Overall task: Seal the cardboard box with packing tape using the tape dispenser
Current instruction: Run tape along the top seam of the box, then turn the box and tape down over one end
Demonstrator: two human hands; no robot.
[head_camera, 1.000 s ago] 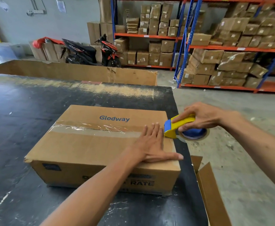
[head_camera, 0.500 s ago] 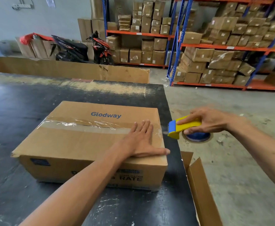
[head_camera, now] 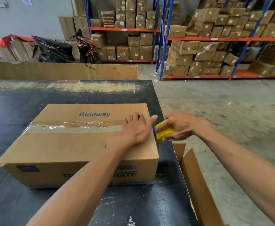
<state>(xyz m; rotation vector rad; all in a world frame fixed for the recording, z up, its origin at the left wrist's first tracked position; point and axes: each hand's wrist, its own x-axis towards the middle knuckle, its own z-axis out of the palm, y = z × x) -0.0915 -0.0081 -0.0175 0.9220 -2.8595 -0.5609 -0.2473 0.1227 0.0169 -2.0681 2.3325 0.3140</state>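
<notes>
The right hand (head_camera: pixel 181 126) is wrapped closed around the yellow-and-blue plastic tape dispenser (head_camera: pixel 163 132), whose blue front edge sits against the upper right edge of the brown cardboard box printed "Glodway" (head_camera: pixel 78 144). The left hand (head_camera: pixel 136 129) lies flat and open on the box top just beside the dispenser, fingers spread, gripping nothing and pressing down the near end of the clear packing tape strip (head_camera: pixel 71 125). The step in hand appears to be finishing the strip at the right edge of the box; the next move likely calls for carrying the tape over that edge, then tilting the dispenser so its blade cuts the strip while the flat palm keeps the box from sliding. The box rests on the black worktable (head_camera: pixel 27 98), toward its right side. The strip runs across the box top along the centre seam, wrinkled and glossy in places; the box's near left corner looks torn.
</notes>
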